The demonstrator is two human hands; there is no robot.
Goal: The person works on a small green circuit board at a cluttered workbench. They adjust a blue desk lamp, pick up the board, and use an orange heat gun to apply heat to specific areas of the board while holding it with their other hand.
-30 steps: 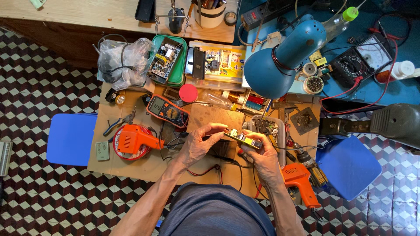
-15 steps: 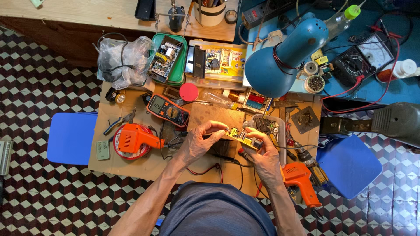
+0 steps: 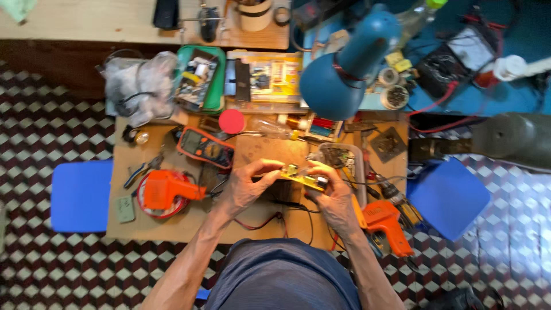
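Note:
Both of my hands hold a small yellow circuit board above the middle of a low wooden worktable. My left hand grips the board's left end with fingers curled over it. My right hand grips its right end, where a small round part sits. Red and black leads trail across the table under my hands.
An orange multimeter, an orange soldering gun and pliers lie at the left. A second orange gun sits at the right. A blue lamp, a green tray and a clear box stand behind. Blue stools flank the table.
My hands have shifted slightly and turned the board a little between them; both still hold it. Nothing else on the table has moved.

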